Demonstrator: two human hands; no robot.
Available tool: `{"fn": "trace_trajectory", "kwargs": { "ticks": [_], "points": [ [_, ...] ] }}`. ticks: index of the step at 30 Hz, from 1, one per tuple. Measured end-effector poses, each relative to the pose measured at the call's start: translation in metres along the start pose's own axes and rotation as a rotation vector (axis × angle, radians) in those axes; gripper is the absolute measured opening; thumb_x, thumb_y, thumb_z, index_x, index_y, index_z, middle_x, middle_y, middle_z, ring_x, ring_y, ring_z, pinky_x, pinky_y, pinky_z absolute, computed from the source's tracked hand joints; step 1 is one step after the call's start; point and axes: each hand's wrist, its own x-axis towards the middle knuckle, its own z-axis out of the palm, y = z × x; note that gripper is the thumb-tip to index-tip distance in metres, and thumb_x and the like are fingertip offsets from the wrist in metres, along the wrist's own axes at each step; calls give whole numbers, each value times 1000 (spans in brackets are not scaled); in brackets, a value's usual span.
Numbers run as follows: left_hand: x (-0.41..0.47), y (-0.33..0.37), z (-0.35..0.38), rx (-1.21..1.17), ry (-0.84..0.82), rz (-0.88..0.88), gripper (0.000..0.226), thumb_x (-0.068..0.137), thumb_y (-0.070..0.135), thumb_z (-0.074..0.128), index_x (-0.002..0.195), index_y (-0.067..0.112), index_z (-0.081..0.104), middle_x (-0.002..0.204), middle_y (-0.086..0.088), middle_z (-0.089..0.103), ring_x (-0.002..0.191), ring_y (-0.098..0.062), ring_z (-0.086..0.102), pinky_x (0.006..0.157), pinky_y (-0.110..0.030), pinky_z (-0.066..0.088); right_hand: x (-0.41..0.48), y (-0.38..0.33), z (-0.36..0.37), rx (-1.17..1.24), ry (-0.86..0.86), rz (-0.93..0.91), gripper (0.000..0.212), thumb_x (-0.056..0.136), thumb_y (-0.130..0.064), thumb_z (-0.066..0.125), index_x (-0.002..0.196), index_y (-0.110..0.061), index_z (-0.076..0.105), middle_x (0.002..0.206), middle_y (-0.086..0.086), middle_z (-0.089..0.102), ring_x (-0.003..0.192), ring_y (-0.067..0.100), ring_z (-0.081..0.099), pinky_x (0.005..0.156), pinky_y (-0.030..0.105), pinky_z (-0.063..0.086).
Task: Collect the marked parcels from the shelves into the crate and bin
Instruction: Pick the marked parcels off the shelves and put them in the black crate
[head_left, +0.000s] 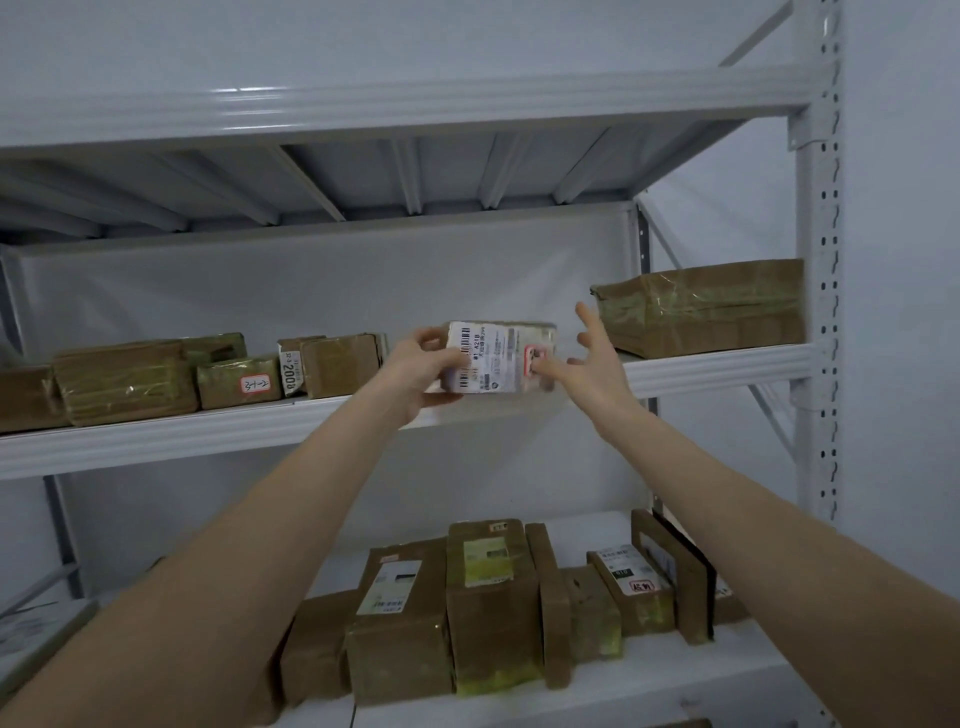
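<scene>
Fingers (428, 335) of the left hand (415, 374) curl round a labelled parcel (501, 353) at the middle shelf (208, 431) front edge. The right hand (597, 364) is spread, 1 fingertip on its red mark. Neither crate nor bin shows, so this pick looks unfinished; another red-marked parcel (641, 586) waits lower right.

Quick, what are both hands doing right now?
Left hand: holding the labelled parcel.
Right hand: open, fingers spread beside that parcel.
</scene>
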Motion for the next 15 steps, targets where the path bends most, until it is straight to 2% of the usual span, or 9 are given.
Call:
{"fn": "trace_trajectory", "kwargs": {
  "ticks": [3,5,7,11,15],
  "points": [
    [-5,4,-4,109,-95,0,44,87,-1,61,126,17,55,104,-2,69,89,-19,67,69,-36,58,-6,0,-1,-34,-121,-20,66,82,-12,71,140,-28,45,142,3,44,127,19,47,104,37,42],
    [-5,3,-3,115,-89,18,45,87,3,62,129,18,56,109,-4,68,89,-19,67,72,-34,57,-11,4,1,10,-174,43,41,84,-9,67,123,-24,61,127,9,60,115,24,59,96,40,51],
    [-5,-1,-2,55,-32,59,48,87,5,65,132,16,54,116,-8,65,91,-19,66,71,-32,56,-17,9,1,43,-182,92,25,86,-7,64,107,-21,65,108,9,70,102,25,66,86,39,55],
    [-5,-22,6,-77,77,145,59,83,-4,67,137,5,45,125,-13,61,106,-25,64,82,-33,56,-26,20,7,120,-169,178,23,89,-10,64,107,-23,60,99,9,71,89,20,68,77,33,56],
    [-11,-51,21,59,81,173,52,79,-9,65,128,5,55,119,-7,66,108,-25,65,90,-39,55,-31,34,19,188,-97,223,28,91,-7,61,112,-24,57,91,1,69,77,11,65,72,28,56]
  ]
}}
